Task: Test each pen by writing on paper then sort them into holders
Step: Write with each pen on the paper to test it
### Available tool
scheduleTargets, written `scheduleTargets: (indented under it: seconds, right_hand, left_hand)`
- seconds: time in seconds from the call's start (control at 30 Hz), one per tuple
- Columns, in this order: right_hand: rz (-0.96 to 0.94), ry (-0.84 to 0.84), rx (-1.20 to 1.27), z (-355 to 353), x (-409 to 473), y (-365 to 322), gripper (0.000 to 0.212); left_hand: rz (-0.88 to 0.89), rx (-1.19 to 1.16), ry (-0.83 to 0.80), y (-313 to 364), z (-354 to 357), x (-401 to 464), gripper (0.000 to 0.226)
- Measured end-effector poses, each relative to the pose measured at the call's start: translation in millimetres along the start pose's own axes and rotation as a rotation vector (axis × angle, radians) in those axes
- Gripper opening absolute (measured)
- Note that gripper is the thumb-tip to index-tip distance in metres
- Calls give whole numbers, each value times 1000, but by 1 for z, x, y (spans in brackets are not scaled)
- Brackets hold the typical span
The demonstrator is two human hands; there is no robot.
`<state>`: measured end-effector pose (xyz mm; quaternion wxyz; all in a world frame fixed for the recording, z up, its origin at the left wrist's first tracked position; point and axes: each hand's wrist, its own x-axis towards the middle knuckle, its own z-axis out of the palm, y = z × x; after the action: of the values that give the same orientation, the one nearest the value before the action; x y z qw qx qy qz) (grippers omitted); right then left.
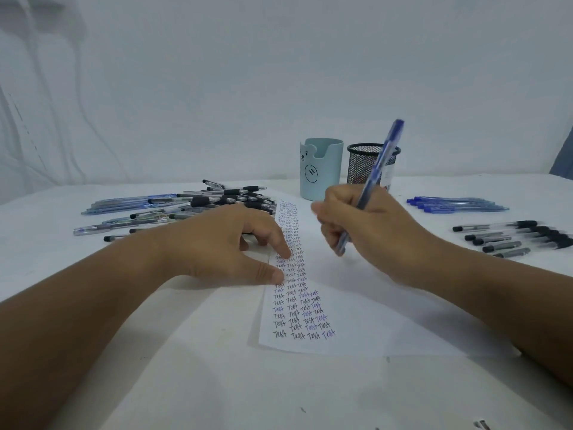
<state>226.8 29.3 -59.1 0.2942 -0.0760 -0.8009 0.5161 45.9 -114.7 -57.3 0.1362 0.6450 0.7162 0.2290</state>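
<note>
White-covered table point(192, 383) spreading across the near scene, small dark marks near the near edge. White draped backdrop point(217, 72) behind, far side. Grey-blue object point(562, 159) at far right edge.

White table point(186, 383) — paper point(356, 330), loose pens point(192, 206), blue holder point(321, 169), mesh holder point(366, 164).

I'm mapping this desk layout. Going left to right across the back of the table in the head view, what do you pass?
Jumbled pile of mixed pens → pale blue bear-face plastic holder → black wire-mesh holder → neat row of blue pens.
</note>
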Motion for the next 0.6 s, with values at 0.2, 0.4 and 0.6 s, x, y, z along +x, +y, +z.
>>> scheduleTargets:
  seconds: [0.2,0.4,0.6]
  right_hand:
    - [41,99,-91,-16,6,3,33]
    - [-87,120,-487,-19,10,12,7]
    - [-44,69,-494,-19,12,21,16]
  left_hand:
    - [-7,-8,19,1,2,0,24]
    - [11,0,90,2,6,2,12]
    - [6,27,148,4,12,4,8]
